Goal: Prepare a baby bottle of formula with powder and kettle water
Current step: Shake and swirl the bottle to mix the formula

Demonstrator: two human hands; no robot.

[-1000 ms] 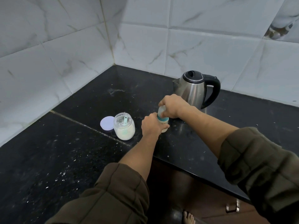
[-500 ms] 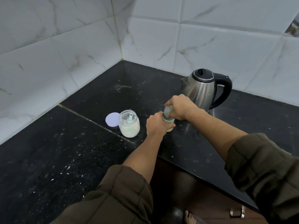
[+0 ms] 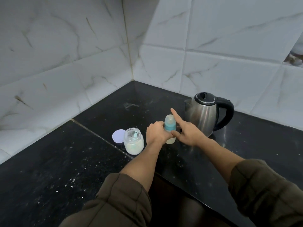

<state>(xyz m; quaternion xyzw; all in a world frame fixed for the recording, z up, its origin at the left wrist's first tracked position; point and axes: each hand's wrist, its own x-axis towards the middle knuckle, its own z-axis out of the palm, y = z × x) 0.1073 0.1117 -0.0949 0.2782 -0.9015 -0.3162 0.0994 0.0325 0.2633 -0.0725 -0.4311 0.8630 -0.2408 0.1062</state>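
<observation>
Baby bottle (image 3: 170,126): upright, just left of the kettle (image 3: 203,115) — clear teat cap on, teal collar, pale contents low inside; left hand (image 3: 157,134) wrapped round its body, right hand (image 3: 186,135) thumb against it under the collar.
Kettle: steel body, black lid down, black handle on the right.
Powder jar (image 3: 133,142): open, farther left of the kettle — white powder inside, teal scoop (image 3: 135,135) standing in it.
Jar lid (image 3: 118,135): pale lilac disc, flat, at the jar's far side from the kettle.
</observation>
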